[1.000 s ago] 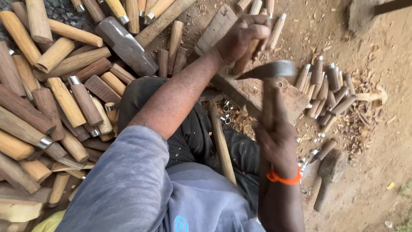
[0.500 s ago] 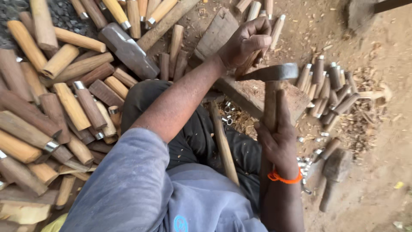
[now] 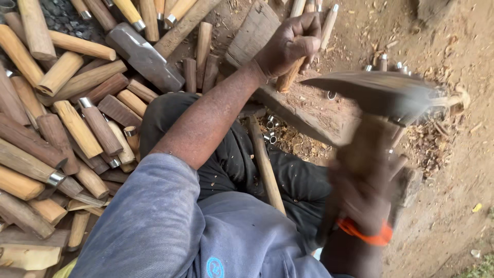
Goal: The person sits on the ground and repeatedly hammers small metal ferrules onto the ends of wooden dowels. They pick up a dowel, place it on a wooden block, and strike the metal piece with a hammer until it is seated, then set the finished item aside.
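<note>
Seen from the head camera, the left hand [image 3: 293, 44] was closed around a pale wooden stick [image 3: 288, 77], holding it upright with its lower end on a slanted wooden block [image 3: 288, 105] that lay on the ground in front of the person's knees. The right hand [image 3: 363, 193], blurred by motion and wearing an orange wristband [image 3: 365, 234], was wrapped around the shaft of a hatchet [image 3: 381, 92], whose dark blade was raised above the block, just right of the stick and apart from it.

To the left, a heap of turned wooden handles [image 3: 67, 123] covered the ground, some pale, some dark brown, several tipped with metal ferrules. A heavy grey hammer head [image 3: 144, 56] lay among them near the top of the heap. More short handles with metal ends [image 3: 381, 64] lay beyond the blade on the right, partly hidden by it. A few small metal rings [image 3: 270, 128] sat in wood shavings beside the block, and a long plain stick [image 3: 265, 164] lay across the person's dark trousers [image 3: 231, 154]. Shavings and chips [image 3: 432, 144] were scattered over the bare earth on the right. No container of any kind showed in this view; everything lay loose on the ground.
</note>
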